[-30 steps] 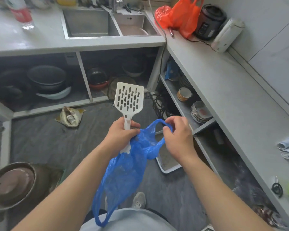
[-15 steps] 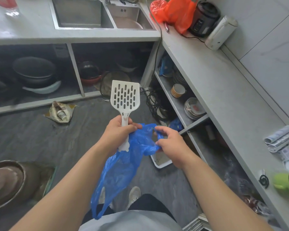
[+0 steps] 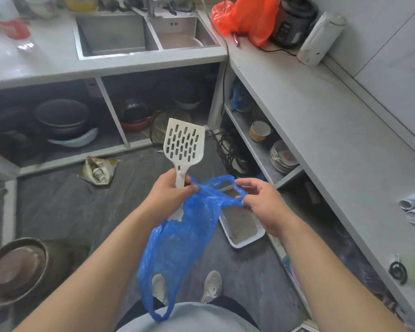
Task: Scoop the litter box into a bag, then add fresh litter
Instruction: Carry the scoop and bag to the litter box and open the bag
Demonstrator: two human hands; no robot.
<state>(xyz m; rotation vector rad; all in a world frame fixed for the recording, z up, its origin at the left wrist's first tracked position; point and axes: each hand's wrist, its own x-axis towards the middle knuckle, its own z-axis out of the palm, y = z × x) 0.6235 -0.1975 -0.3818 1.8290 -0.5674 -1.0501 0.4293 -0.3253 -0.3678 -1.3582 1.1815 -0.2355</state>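
Note:
My left hand grips the handle of a white slotted litter scoop, its blade pointing up and away, and also holds one edge of a thin blue plastic bag. My right hand pinches the bag's other handle, so the mouth is stretched between both hands. The bag hangs down in front of my legs. Below my right hand, on the dark floor, sits a white litter box with grey-brown litter inside; the bag and hand hide part of it.
An L-shaped grey counter runs along the back and right, with a double sink, an orange bag and a rice cooker. Open shelves below hold pots, plates and cables. A crumpled packet and a large metal basin lie on the floor at left.
My right hand has drawn away to the right with the bag handle, which pulls the bag's mouth wider. More of the litter box shows below. The scoop stays upright in my left hand.

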